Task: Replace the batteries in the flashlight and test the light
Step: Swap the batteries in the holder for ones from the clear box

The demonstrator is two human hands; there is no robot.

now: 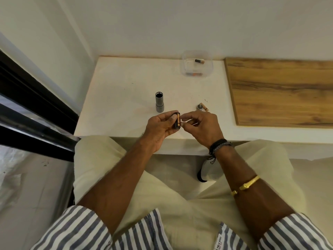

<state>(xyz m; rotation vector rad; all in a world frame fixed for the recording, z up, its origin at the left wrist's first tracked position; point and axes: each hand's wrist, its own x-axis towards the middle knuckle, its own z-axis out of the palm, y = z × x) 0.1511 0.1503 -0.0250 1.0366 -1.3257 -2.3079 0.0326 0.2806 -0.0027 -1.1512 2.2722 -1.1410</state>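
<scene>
left hand [158, 127] pinching the battery holder [177, 121] — right hand [200, 123] fingers pressed on a cell; seat it square, polarity checked.

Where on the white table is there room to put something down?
The white table is bare left of the upright flashlight body, and between it and the clear tub. It is crowded near the hands, by the cap and loose battery.

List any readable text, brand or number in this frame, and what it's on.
"POLO ASSN": partly legible on the white shirt label; leading letters blurred.
Tail cap on the table: marking on top, too small to read.
Batteries in the holder in the left hand: print blurred.
Batteries in the clear container: unreadable.
</scene>
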